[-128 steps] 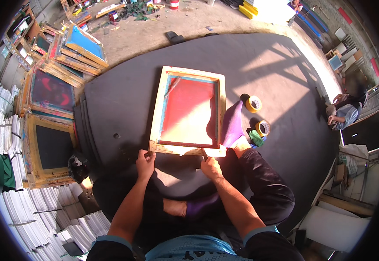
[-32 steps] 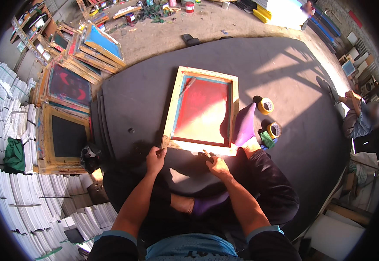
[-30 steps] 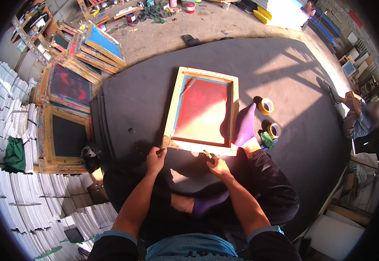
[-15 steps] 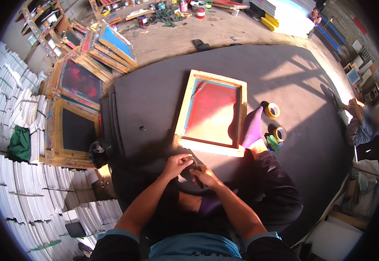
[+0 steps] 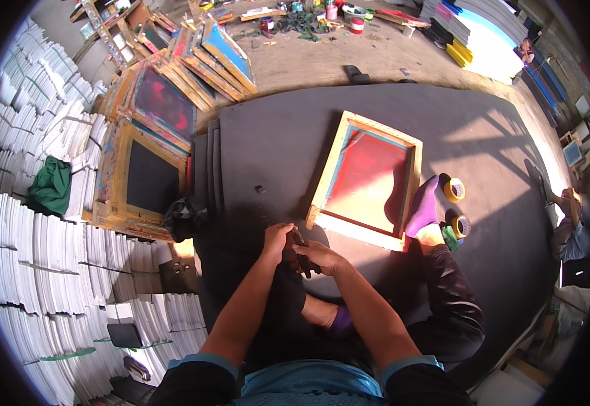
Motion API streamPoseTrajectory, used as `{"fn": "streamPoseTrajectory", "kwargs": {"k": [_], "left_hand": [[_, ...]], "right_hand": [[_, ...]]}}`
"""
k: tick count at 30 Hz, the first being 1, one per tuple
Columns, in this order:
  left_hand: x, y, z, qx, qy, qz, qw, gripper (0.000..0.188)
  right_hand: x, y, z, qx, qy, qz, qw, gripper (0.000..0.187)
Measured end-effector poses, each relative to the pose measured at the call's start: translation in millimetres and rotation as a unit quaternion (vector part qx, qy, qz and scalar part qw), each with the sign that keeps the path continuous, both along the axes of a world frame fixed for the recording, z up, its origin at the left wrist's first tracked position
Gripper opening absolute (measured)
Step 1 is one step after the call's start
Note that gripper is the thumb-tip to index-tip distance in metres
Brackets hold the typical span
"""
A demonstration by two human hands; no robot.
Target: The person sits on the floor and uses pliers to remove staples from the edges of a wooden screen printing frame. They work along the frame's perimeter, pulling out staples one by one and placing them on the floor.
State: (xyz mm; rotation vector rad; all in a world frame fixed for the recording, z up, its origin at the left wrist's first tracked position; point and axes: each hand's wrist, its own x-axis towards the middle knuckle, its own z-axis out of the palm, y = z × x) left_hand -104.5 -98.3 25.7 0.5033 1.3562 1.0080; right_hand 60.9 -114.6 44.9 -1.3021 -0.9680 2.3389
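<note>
My right hand is closed around a dark, narrow hand tool that looks like pliers. Its dark ends show between my hands and below the right fingers. Beside its upper end, my left hand is curled closed; whatever its fingers grip is hidden. Both hands are over my lap, just short of a wooden screen-printing frame with red mesh. That frame lies flat on a dark sheet surface. At its right lower corner rests my foot in a purple sock.
Two yellow tape rolls and a green cloth are right of my foot. Left are a small dark piece, a black plastic bag, leaning screen frames and stacked white sheets. Another person sits far right.
The view has turned, so the surroundings appear farther right. My left hand has gone from an open-sided pinch near the tool's end to a closer grip beside it. The tool's angle has shifted slightly.
</note>
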Motion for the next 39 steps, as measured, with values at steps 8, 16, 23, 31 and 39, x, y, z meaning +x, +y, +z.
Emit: {"fn": "streamPoseTrajectory", "kwargs": {"k": [8, 16, 23, 31, 39], "left_hand": [[-4, 3, -4, -0.002, 0.015, 0.022, 1.0, 0.018], [-4, 6, 1, -0.011, 0.009, 0.029, 0.999, 0.021], [-9, 11, -5, -0.017, -0.02, 0.038, 0.999, 0.021], [-24, 24, -34, -0.002, -0.025, 0.145, 0.989, 0.015], [-23, 33, -21, -0.009, 0.071, 0.318, 0.945, 0.019]], "right_hand": [[-5, 10, -8, 0.027, -0.07, 0.064, 0.995, 0.03], [-2, 11, -11, -0.049, 0.042, 0.023, 0.998, 0.03], [-3, 21, -1, -0.065, 0.035, 0.064, 0.995, 0.03], [-11, 27, -6, -0.048, -0.012, 0.111, 0.993, 0.031], [37, 0, -7, 0.09, -0.138, 0.103, 0.981, 0.02]]}}
